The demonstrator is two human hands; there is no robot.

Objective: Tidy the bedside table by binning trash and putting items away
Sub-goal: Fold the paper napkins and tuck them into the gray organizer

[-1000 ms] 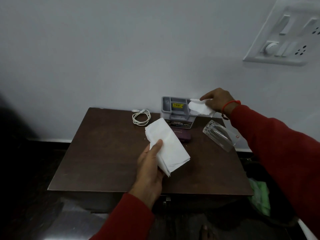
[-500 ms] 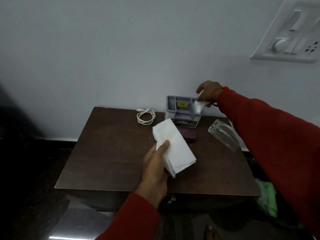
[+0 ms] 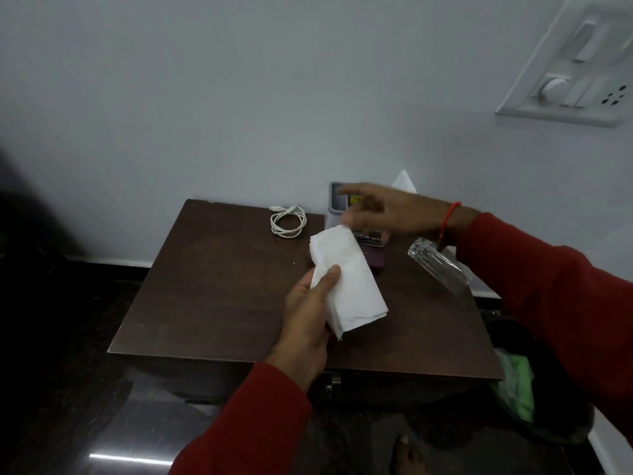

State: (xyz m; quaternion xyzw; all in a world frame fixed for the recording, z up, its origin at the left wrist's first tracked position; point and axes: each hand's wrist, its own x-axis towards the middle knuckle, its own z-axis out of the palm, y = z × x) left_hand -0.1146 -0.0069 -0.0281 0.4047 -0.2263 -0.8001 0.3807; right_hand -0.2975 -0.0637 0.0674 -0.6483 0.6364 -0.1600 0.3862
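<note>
My left hand (image 3: 310, 313) holds a stack of folded white tissues (image 3: 346, 279) above the middle of the brown bedside table (image 3: 212, 303). My right hand (image 3: 387, 210) hovers over the grey organiser box (image 3: 337, 198) at the table's back, fingers spread, holding nothing, its fingertips just above the top edge of the tissue stack. One white tissue (image 3: 404, 181) stands upright in the box behind that hand. A coiled white cable (image 3: 287, 221) lies at the back of the table. A clear glass (image 3: 436, 265) lies on its side at the right. A dark purple item (image 3: 375, 260) is partly hidden behind the tissues.
A dark bin (image 3: 524, 382) with a green liner stands on the floor to the right of the table. A wall switch panel (image 3: 575, 70) is at the upper right. The wall runs directly behind the table. My bare foot (image 3: 407, 454) shows on the dark floor below.
My right hand has let go of the tissue, which now stands in the grey box, and has moved left and forward toward the stack in my left hand. The left hand has barely moved.
</note>
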